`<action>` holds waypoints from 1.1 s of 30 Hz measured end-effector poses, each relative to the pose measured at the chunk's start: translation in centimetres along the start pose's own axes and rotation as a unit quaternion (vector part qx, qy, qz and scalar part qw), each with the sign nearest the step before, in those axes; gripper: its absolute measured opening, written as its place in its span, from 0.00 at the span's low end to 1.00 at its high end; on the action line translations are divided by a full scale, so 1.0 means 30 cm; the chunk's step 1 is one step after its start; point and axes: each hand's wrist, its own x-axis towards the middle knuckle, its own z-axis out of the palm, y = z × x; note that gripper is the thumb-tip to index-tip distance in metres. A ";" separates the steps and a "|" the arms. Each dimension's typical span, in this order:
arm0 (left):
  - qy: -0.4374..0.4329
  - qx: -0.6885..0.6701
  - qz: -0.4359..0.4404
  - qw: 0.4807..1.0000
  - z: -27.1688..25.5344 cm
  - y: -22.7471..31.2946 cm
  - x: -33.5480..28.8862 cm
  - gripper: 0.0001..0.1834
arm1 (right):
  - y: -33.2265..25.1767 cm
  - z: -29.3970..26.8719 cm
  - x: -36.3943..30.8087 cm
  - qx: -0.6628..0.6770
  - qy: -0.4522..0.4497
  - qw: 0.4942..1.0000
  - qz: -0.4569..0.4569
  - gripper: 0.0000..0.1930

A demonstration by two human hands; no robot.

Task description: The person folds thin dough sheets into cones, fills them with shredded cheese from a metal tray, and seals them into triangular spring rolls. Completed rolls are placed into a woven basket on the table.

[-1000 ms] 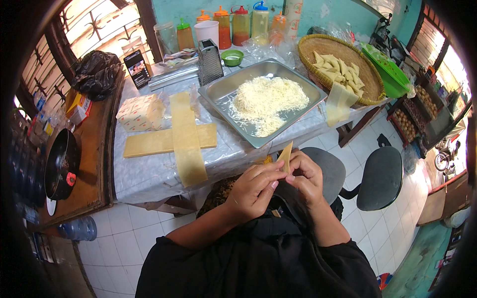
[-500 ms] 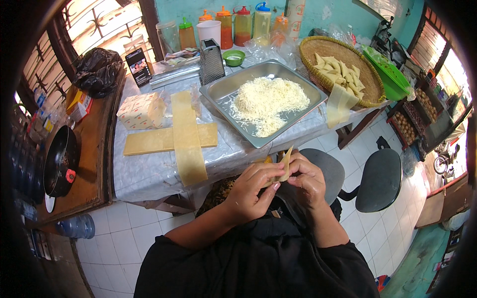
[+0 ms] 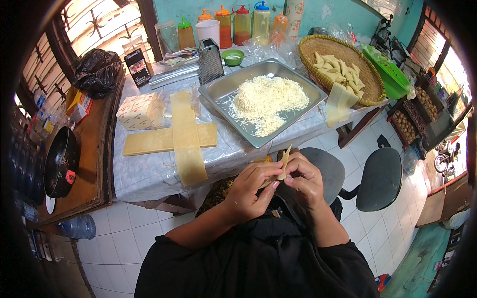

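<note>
Between my two hands, just off the table's front edge, is a small folded pastry wrapper, its pointed tip sticking up. My left hand pinches it between thumb and fingers. The fingertips of my right hand are closed on its right side, and they hide part of the fold. Ahead stands a metal tray with a heap of grated cheese. Long dough strips lie crossed on the table to the left. Folded triangular pastries are piled in a round woven basket, with loose wrapper sheets by its near rim.
A box grater, a green bowl and a propped phone stand behind the tray's left side. Sauce bottles line the wall. A wrapped white pack sits left. A frying pan is on the wooden counter. Chairs stand right.
Both hands stay in nearly the same place with the wrapper between them. My fingers have shifted only slightly along the fold.
</note>
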 end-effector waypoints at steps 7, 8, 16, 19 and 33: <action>0.010 -0.006 -0.009 1.000 0.004 -0.007 -0.003 0.12 | 0.010 0.000 0.003 -0.031 -0.009 0.999 -0.040 0.04; 0.009 0.001 -0.002 1.000 0.000 -0.007 0.000 0.12 | 0.010 -0.001 0.004 -0.040 -0.011 0.998 -0.046 0.04; 0.010 0.006 0.009 1.000 -0.004 -0.003 0.007 0.12 | 0.001 0.001 0.009 -0.069 -0.011 0.996 -0.053 0.04; 0.011 -0.005 0.000 1.000 -0.001 -0.002 0.005 0.13 | 0.005 0.001 0.009 -0.055 -0.011 0.997 -0.050 0.05; 0.016 0.000 0.003 1.000 -0.005 -0.011 0.002 0.12 | 0.011 0.012 0.010 -0.050 -0.005 0.998 -0.046 0.06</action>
